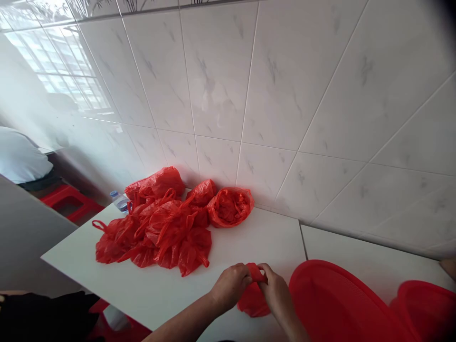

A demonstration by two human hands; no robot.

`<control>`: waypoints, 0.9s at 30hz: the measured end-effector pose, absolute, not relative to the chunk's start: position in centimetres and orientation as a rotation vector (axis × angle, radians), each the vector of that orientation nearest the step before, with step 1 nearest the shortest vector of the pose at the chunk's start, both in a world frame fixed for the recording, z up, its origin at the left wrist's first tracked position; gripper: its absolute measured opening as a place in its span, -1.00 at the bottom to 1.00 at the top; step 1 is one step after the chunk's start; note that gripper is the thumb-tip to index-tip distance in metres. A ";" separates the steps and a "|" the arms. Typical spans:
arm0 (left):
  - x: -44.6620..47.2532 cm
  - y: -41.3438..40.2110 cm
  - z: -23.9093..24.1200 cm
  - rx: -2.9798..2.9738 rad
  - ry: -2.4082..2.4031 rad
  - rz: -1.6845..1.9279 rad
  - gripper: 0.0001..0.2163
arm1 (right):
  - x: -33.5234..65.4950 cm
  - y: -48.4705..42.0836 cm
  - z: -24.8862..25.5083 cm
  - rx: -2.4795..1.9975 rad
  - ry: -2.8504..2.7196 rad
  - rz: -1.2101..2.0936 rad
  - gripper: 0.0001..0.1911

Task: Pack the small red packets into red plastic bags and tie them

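My left hand [231, 285] and my right hand [276, 289] meet over the near edge of a white table [270, 237]. Both are closed on the top of a small red plastic bag [253, 299], which rests on the table between them. Fingers of both hands pinch the bag's twisted top. A pile of several tied red plastic bags [156, 232] lies farther back on the left. One red bag [230, 208] at the rear of the pile stands open against the tiled wall.
A large red plastic basin [335, 304] sits at my right, with a second red container [427, 308] beyond it. A small water bottle [119, 199] stands behind the pile. A red stool [67, 199] is on the floor at left. The tiled wall [285, 95] backs the table.
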State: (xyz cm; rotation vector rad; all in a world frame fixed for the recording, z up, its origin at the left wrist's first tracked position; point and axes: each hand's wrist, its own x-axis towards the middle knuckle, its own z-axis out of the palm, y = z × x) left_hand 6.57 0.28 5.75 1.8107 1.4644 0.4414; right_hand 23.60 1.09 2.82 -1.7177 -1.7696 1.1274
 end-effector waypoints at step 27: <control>2.2 -0.3 1.3 1.922 1.622 0.224 -0.40 | 27.9 1.3 -1.0 -1.834 -1.749 0.676 -0.63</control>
